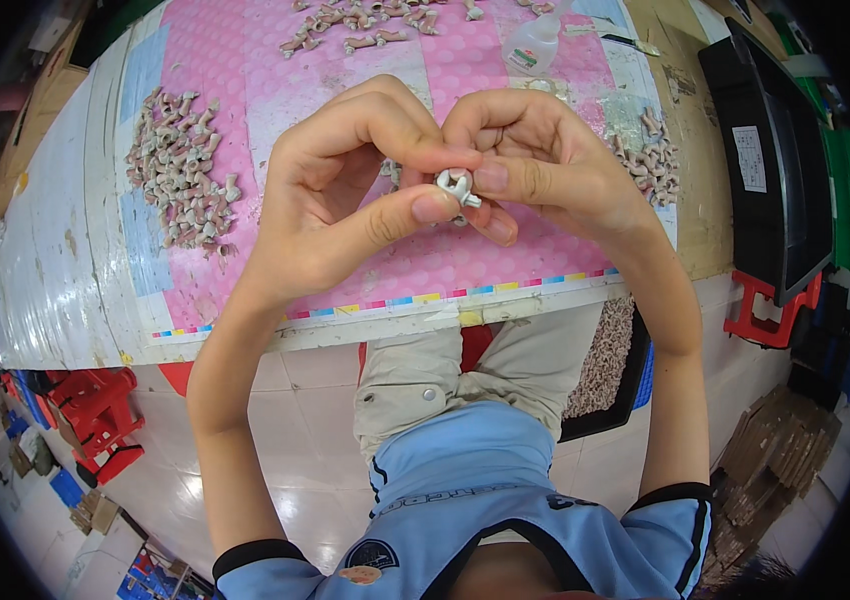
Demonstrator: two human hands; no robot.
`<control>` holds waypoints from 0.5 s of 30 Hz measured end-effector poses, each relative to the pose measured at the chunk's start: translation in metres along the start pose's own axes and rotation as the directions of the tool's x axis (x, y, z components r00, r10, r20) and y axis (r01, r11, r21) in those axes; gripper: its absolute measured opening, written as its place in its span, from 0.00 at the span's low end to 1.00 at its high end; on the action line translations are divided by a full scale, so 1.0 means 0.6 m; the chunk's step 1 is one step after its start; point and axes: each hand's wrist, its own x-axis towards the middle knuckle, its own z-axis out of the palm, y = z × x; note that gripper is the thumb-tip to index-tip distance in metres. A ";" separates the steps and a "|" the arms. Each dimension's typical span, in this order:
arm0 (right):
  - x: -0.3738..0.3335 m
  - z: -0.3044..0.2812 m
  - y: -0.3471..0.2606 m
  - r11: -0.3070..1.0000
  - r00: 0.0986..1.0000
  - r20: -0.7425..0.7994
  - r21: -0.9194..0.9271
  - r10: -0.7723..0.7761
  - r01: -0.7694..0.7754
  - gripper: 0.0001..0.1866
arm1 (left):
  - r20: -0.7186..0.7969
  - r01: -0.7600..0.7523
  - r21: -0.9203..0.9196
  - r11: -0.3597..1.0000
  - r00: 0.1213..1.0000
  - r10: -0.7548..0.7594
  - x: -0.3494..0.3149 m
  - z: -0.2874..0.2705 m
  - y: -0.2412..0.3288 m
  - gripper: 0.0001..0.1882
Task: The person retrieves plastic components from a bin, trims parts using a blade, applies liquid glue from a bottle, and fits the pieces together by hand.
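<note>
A small white plastic part [457, 185] with a curved, hook-like top and a short peg is pinched between the fingertips of both hands, above the pink table covering. My left hand [345, 185] grips it from the left with thumb and forefinger. From the right, the thumb and fingers of my right hand [545, 165] close on the same part. Fingertips cover much of it, so its full shape is hidden. Below and behind the hands, a few more small pieces [391, 172] show partly on the table.
Piles of small pinkish-white parts lie at the left [180, 170], the far side [365, 22] and the right [650, 160]. A translucent bottle [533, 45] stands at the back. A black tray [770, 160] rests on a red stool [775, 312]. Beside my legs sits a parts-filled bin [600, 365].
</note>
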 end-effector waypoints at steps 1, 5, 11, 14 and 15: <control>0.000 0.000 0.000 1.000 1.000 0.000 0.000 0.000 0.000 0.10 | 0.007 -0.005 0.003 1.000 1.000 0.005 0.000 0.000 0.000 0.08; 0.000 0.000 0.002 0.999 1.000 0.011 0.018 0.028 -0.028 0.10 | 0.031 -0.010 0.003 1.000 0.999 0.010 0.000 -0.001 0.000 0.08; 0.003 0.010 0.016 0.999 0.999 -0.033 -0.006 -0.031 0.031 0.13 | -0.066 -0.034 -0.006 0.999 0.997 0.033 0.000 0.002 -0.007 0.09; 0.002 0.023 0.022 1.000 0.999 -0.040 -0.001 -0.015 0.015 0.15 | -0.144 -0.023 -0.022 0.999 0.989 0.019 -0.001 0.005 -0.009 0.08; 0.002 0.027 0.022 0.999 0.998 -0.053 0.039 0.020 -0.017 0.17 | -0.130 -0.053 0.065 0.996 0.990 0.061 -0.003 0.002 -0.012 0.09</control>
